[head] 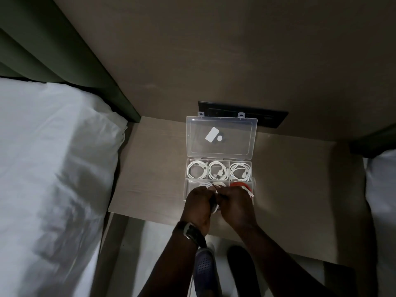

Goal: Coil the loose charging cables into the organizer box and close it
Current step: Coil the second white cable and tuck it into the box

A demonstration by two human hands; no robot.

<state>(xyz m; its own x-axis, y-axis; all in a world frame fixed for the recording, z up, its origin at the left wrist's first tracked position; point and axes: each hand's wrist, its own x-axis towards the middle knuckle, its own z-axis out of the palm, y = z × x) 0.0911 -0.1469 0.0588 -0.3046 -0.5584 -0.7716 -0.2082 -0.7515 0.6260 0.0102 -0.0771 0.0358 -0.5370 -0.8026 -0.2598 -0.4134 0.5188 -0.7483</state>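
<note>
A clear plastic organizer box point(186, 185) sits on the bedside table, its lid point(221, 137) open and leaning back. Three coiled white cables fill the far row: one left point(197, 169), one middle point(218, 170), one right point(241, 172). In the near row a red cable point(241, 185) lies in the right compartment and a white cable point(209, 185) shows at the left and middle. My left hand point(198, 207) and my right hand point(235, 207) meet over the near row, both closed on that white cable. Most of the near row is hidden by them.
The wooden bedside table point(154, 168) stands between two beds with white bedding point(53, 168). A black socket panel point(267, 117) sits on the wall behind the lid. A green headboard point(42, 50) is at the far left. My shoes point(204, 266) show below the table's front edge.
</note>
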